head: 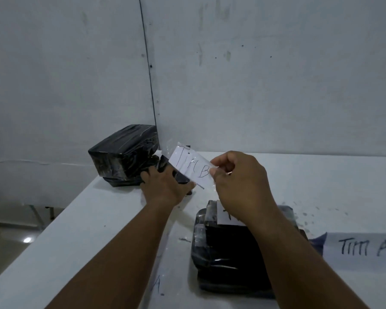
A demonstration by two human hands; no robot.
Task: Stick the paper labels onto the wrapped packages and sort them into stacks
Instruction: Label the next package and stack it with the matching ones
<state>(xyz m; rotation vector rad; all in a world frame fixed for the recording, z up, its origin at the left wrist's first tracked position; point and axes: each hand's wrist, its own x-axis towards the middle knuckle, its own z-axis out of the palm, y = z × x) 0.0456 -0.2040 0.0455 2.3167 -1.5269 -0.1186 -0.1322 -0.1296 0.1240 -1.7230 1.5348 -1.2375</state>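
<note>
A stack of wrapped packages [123, 155] sits far left on the table [321, 175]; a labelled stack [239, 248] lies near right, a "TIM A" sheet [363, 247] to its right.

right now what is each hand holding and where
Right hand pinches the "TIM B" paper label at its lower right end. Left hand rests on a small black wrapped package.

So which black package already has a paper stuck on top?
The near stack, under the right hand: white paper lies on top. The corner stack and the package under the left hand show none.
</note>
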